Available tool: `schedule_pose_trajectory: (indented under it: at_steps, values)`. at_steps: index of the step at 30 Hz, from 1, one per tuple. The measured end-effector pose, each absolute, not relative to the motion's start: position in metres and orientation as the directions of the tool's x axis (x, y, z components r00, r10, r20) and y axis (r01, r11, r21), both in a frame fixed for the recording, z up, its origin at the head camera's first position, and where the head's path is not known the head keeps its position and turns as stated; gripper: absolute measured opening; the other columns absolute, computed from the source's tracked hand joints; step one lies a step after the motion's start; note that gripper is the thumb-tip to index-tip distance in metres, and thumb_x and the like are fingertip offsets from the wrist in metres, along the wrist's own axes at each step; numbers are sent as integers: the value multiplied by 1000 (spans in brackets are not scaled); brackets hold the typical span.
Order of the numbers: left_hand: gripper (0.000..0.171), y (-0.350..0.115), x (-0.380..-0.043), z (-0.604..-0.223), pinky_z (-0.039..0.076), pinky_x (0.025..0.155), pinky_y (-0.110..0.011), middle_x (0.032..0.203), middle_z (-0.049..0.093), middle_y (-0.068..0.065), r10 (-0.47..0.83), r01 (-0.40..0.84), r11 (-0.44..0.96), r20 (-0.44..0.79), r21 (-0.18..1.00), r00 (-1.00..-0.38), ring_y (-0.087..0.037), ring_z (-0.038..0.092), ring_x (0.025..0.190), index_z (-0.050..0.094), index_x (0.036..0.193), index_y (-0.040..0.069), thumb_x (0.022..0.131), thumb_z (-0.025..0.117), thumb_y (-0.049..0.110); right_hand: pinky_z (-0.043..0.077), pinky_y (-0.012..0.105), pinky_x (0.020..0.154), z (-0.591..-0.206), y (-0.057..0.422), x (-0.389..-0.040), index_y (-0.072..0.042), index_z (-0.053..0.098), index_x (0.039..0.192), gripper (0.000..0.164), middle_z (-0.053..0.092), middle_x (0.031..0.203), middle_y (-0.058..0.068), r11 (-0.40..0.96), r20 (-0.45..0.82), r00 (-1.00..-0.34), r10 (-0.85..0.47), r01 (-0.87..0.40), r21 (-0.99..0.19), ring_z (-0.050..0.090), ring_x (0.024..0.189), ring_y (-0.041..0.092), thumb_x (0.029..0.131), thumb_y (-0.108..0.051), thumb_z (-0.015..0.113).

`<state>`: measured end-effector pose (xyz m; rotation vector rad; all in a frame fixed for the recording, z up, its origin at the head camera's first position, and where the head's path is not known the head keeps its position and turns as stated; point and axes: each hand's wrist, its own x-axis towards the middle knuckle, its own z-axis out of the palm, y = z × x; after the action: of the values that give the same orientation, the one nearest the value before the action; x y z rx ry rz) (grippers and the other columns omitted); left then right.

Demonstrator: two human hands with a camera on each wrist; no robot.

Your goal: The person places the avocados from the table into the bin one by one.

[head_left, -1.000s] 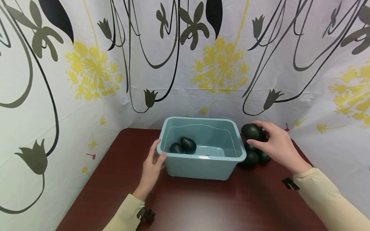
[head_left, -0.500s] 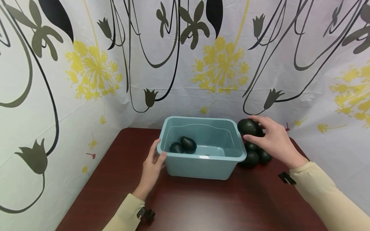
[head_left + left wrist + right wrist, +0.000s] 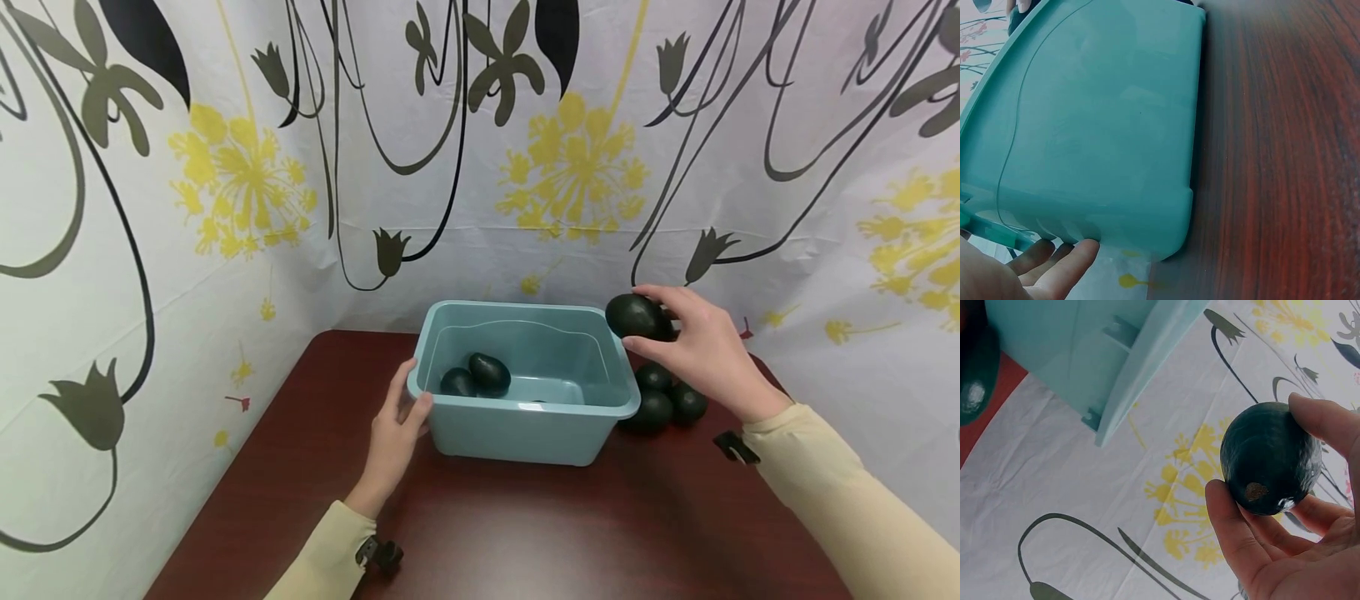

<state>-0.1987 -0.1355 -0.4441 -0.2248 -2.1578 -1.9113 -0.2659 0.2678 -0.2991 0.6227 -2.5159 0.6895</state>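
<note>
A dark green avocado (image 3: 636,317) is up at the right rim of the light blue plastic bin (image 3: 517,433). My right hand (image 3: 697,346) grips it between thumb and fingers; a brown stem scar shows on the avocado (image 3: 1271,459) in the right wrist view. At the bin's left front corner, my left hand (image 3: 393,437) holds on, thumb on the front side and fingers along the left. The left wrist view has those fingers (image 3: 1069,269) against the bin wall (image 3: 1104,125) below the rim. Inside the bin lie avocados (image 3: 489,375), partly hidden by its front wall.
Several more avocados (image 3: 651,410) are piled on the dark red wooden table (image 3: 510,533) just right of the bin. A white cloth (image 3: 465,250) with grey and yellow flowers hangs behind and at both sides. Both sleeves carry black wrist devices (image 3: 378,554).
My right hand has lifted the avocado up and leftward from above the pile to the bin's right rim, uncovering more of the pile. My left hand and the bin have stayed put.
</note>
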Motion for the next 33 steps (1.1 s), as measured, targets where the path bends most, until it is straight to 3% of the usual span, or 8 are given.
schedule_pose_trajectory:
  at_steps: [9,20,33]
  values:
    - [63,-135,-198,-441,48,92,-61,156,40,-11,-47,284,123,292,951,-955,-33,51,133,32,157,33,102,61,37,49,51,84,-289,258,-269,-27,56,142,68,59,127,2,759,528,-791,-310,-540,-364,59,107,28,83,-45,82]
    - [62,-134,-197,-441,48,93,-61,157,38,-11,-50,276,123,284,953,-958,-34,50,133,31,157,34,102,60,37,49,54,87,-277,244,-279,-32,53,145,69,55,139,3,748,508,-794,-334,-552,-370,58,115,29,84,-52,78]
    - [63,-134,-199,-442,49,93,-60,157,37,-9,-55,271,132,280,953,-958,-34,50,133,31,157,35,102,60,38,51,50,83,-260,217,-296,-26,53,145,69,57,134,4,718,498,-778,-383,-590,-369,59,110,27,85,-48,78]
